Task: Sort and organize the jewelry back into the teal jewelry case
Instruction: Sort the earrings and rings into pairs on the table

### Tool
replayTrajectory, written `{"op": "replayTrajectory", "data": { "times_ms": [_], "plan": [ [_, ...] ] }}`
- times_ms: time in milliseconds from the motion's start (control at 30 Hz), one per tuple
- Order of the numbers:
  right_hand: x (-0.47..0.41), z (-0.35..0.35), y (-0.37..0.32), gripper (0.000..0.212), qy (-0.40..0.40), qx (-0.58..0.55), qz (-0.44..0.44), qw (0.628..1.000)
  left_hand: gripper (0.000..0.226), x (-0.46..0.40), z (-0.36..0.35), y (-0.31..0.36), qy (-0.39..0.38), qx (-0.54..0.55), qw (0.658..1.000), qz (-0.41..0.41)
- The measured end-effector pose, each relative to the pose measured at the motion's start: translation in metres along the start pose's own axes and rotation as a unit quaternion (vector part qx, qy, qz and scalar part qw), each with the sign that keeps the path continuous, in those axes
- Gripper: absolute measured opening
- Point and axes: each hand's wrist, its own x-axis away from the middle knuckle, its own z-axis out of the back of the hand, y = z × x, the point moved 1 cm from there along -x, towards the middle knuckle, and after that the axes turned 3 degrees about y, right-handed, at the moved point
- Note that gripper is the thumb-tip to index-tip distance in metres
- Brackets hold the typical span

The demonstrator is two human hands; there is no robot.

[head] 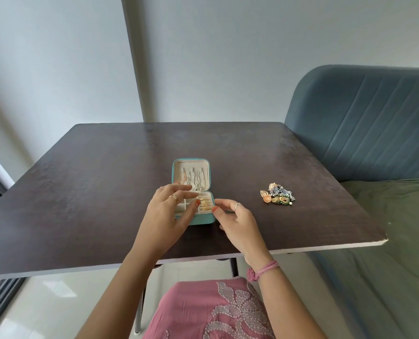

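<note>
- Fabric of my pink embroidered dress fills the bottom centre of the frame.
- Above it, my right hand is beside the lower right corner of the teal jewelry case; the fingers are loosely curled, and I cannot tell if they pinch something small.
- My left hand lies over the left part of the case base, fingers straight and relaxed, grasping nothing.
- The case stands open at the centre of the dark table; gold rings sit in the base, chains hang in the lid.
- A pile of earrings lies right of centre, well apart from the case.
- A blue headboard stands at the upper right.
</note>
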Motion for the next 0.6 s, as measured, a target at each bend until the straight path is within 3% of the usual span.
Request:
{"op": "replayTrajectory", "data": {
  "times_ms": [200, 400, 600],
  "plan": [
    [-0.007, 0.001, -0.004, 0.027, 0.004, -0.01, -0.004, 1.0, 0.02, -0.016, -0.002, 0.019, -0.004, -0.041, 0.999, -0.024],
    [-0.015, 0.006, -0.001, 0.027, 0.007, -0.018, -0.008, 1.0, 0.027, -0.038, -0.01, 0.044, -0.022, -0.025, 0.999, -0.016],
    [-0.027, 0.047, 0.003, 0.018, 0.037, -0.021, -0.012, 0.999, 0.02, -0.06, -0.033, 0.068, -0.043, 0.022, 0.998, -0.041]
  ]
}}
